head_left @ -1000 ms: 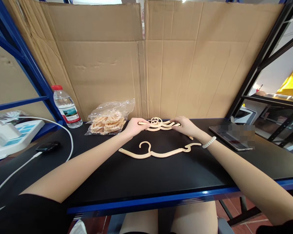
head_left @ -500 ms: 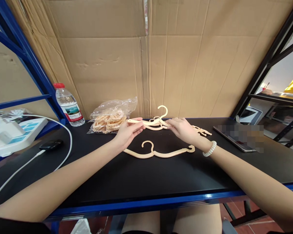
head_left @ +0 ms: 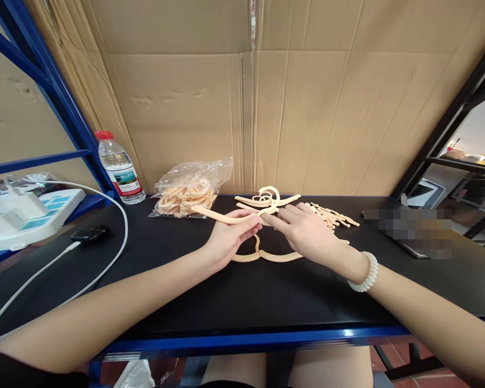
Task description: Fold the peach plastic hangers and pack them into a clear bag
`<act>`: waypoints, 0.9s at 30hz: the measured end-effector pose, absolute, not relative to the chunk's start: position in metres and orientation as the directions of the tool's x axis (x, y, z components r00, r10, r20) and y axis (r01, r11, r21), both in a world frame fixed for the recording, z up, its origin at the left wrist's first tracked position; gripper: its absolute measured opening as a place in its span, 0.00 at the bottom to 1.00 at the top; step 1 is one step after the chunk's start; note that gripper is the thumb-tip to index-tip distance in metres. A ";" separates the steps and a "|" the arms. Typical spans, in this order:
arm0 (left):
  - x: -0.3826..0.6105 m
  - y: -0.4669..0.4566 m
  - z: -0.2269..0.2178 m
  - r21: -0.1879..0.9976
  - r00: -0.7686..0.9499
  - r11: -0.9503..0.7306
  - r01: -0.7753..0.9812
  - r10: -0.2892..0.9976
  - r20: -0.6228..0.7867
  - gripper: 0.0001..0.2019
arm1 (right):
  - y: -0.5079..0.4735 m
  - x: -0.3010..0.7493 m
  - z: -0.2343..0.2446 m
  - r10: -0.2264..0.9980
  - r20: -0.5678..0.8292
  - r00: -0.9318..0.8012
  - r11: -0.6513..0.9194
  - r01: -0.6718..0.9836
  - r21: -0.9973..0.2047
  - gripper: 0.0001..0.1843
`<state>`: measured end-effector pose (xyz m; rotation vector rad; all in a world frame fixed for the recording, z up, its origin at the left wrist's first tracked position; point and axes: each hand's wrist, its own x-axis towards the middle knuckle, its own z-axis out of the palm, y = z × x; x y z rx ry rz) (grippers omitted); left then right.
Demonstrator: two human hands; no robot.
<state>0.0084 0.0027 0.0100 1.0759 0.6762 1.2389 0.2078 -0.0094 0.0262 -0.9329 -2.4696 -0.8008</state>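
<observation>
My left hand is closed around a cream plastic hanger, which it holds just above the black table. My right hand pinches the same hanger near its middle, fingers curled. Under both hands a second cream hanger lies flat on the table, partly hidden. Behind them rests a small pile of hangers, with several thin cream pieces to its right.
A clear bag of cream parts and a water bottle stand at the back left. A white cable, a black gadget and a white box lie left. A tablet lies right. Cardboard walls the back.
Both hands lifted one hanger off the back pile and drew it toward me, over the hanger lying flat. The camera tilted slightly down and closer.
</observation>
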 end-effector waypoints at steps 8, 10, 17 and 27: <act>0.010 -0.005 0.017 0.901 0.207 -0.041 -0.432 0.968 0.143 0.07 | 0.000 0.226 0.040 0.438 0.662 -0.608 0.651 0.723 0.233 0.16; 0.009 -0.005 0.020 0.901 0.182 -0.069 -0.428 0.970 0.160 0.07 | 0.004 0.236 0.044 0.472 0.691 -0.547 0.722 0.690 0.053 0.18; 0.001 0.001 0.020 0.924 0.147 -0.075 -0.375 0.979 0.139 0.08 | 0.018 0.272 0.059 0.769 0.540 -0.341 0.639 0.394 -0.661 0.23; -0.002 0.008 0.024 0.957 0.118 -0.105 -0.272 0.983 0.142 0.09 | 0.055 0.332 0.041 0.964 0.263 -0.044 0.127 0.943 -0.308 0.10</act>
